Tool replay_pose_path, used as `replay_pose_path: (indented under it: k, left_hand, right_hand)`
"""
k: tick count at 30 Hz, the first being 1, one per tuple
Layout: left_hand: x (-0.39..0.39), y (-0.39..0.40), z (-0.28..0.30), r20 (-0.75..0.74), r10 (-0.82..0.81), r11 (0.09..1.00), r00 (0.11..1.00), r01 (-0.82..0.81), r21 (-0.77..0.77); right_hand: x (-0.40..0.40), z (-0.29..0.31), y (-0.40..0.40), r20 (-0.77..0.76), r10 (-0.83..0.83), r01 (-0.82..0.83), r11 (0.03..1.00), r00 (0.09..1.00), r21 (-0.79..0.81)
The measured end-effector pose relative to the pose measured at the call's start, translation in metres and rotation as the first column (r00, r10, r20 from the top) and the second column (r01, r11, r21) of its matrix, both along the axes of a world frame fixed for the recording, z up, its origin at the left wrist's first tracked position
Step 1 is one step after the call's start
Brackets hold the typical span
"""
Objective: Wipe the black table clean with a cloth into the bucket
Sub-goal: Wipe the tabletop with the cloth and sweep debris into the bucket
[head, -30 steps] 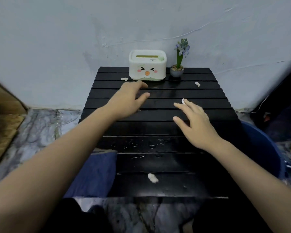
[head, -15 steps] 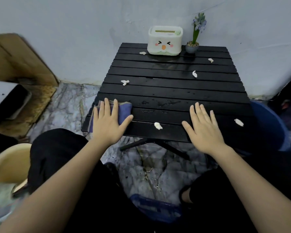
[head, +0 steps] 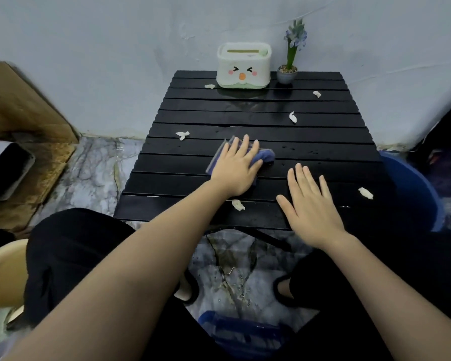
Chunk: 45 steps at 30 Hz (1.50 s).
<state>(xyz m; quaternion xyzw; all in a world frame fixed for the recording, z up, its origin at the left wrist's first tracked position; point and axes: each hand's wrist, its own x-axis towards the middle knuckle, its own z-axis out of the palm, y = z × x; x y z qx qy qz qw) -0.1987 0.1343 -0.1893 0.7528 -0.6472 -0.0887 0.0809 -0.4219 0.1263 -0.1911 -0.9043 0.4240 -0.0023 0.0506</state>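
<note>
Nearest the near edge of the black table [head: 323,131], the right hand [head: 313,204] is lying flat with its fingers straight and slightly spread, holding nothing and seemingly steadying the top. Just beyond it, toward the middle of the table, the left hand [head: 235,170] is pressing the blue cloth [head: 267,155] down under straight, flat fingers; the cloth is bunching out past the fingertips on the right.

The cloth is looking soft, limp and probably damp, so it is likely sliding easily on the wet slats and folding rather than holding a shape; a flat palm over its middle is the sensible hold, since pinching a corner would let the rest trail. The paper scraps are light and loose: one [head: 238,204] is sitting by the near edge between the hands, one [head: 365,193] near the right edge, one [head: 182,134] toward the left edge, and more [head: 293,117] are lying farther back. They may catch in the gaps between slats.

The blue bucket [head: 412,188] is standing on the floor against the right edge; what it is holding cannot be told from here. At the far edge, the white tissue box [head: 243,65] and a small flower pot [head: 287,74] are standing side by side.
</note>
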Motion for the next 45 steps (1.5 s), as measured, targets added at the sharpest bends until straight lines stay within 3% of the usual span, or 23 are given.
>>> replay_pose_path:
  k: [2,4,5,7,9,10,12,15,19,22,24,27,33,36,38,40,42,45]
  left_hand:
    - [-0.013,-0.022,0.001,-0.088,-0.033,0.998,0.996,0.028,-0.056]
    - [-0.02,-0.035,0.005,-0.333,0.019,0.988,0.943,-0.069,-0.14]
    - [-0.021,-0.036,0.008,-0.498,0.064,0.971,0.865,-0.169,-0.169]
    - [-0.014,-0.036,0.019,-0.796,0.109,0.896,0.595,-0.405,-0.181]
    - [0.008,-0.034,0.033,-0.919,0.134,0.781,0.37,-0.611,-0.132]
    - [0.023,-0.031,0.04,-0.93,0.153,0.719,0.333,-0.684,-0.127]
    - [0.061,-0.02,0.055,-0.901,0.164,0.623,0.401,-0.751,-0.22]
    - [0.12,0.009,0.07,-0.792,0.191,0.59,0.58,-0.713,-0.38]
    - [0.171,0.04,0.044,-0.603,0.354,0.703,0.715,-0.629,-0.333]
    - [0.179,0.04,0.002,-0.208,0.478,0.825,0.854,-0.517,-0.229]
    - [0.167,0.023,-0.01,0.0,0.538,0.819,0.843,-0.522,-0.238]
    - [0.127,-0.015,-0.008,0.047,0.495,0.856,0.868,-0.477,-0.198]
    - [0.0,-0.083,0.001,-0.066,0.172,0.968,0.983,-0.181,-0.174]
    - [-0.033,-0.106,0.012,-0.318,0.049,0.988,0.947,-0.093,-0.123]
    - [-0.033,-0.108,0.024,-0.634,0.075,0.987,0.77,-0.146,-0.061]
    - [-0.021,-0.104,0.032,-0.799,0.108,0.957,0.592,-0.281,-0.079]
    - [0.001,-0.097,0.038,-0.832,0.15,0.88,0.535,-0.456,-0.134]
    - [0.051,-0.081,0.044,-0.802,0.187,0.741,0.568,-0.617,-0.264]
  right_hand:
    - [0.0,0.0,0.0,0.008,0.0,0.0,1.0,1.0,-0.002]
    - [0.0,0.001,-0.001,0.023,0.0,-0.001,1.0,1.0,0.021]
    - [-0.001,0.002,-0.001,0.049,-0.003,0.001,0.999,0.999,0.048]
    - [-0.003,0.004,-0.003,0.131,-0.015,0.0,0.993,0.991,0.117]
    - [-0.005,0.006,-0.007,0.228,-0.034,-0.008,0.983,0.973,0.181]
    - [-0.006,0.007,-0.01,0.262,-0.045,-0.008,0.98,0.964,0.197]
    - [-0.005,0.009,-0.02,0.276,-0.065,0.008,0.979,0.959,0.202]
    - [-0.001,0.011,-0.037,0.233,-0.105,0.058,0.978,0.967,0.201]
    - [0.004,0.005,-0.043,0.159,-0.127,0.107,0.986,0.979,0.129]
    - [0.004,0.0,-0.042,0.18,-0.116,0.104,0.991,0.977,0.079]
    - [0.003,-0.002,-0.044,0.188,-0.114,0.104,0.993,0.976,0.061]
    - [0.006,-0.003,-0.044,0.179,-0.115,0.107,0.993,0.977,0.054]
    - [0.007,0.003,-0.042,0.184,-0.121,0.115,0.992,0.975,0.044]
    - [0.008,0.003,-0.043,0.193,-0.122,0.114,0.992,0.973,0.054]
    - [0.008,0.002,-0.041,0.194,-0.118,0.108,0.992,0.974,0.059]
    - [0.007,0.003,-0.04,0.2,-0.126,0.115,0.991,0.972,0.067]
    - [0.007,0.004,-0.039,0.196,-0.132,0.12,0.99,0.972,0.074]
    - [0.006,0.003,-0.039,0.192,-0.136,0.125,0.99,0.972,0.068]
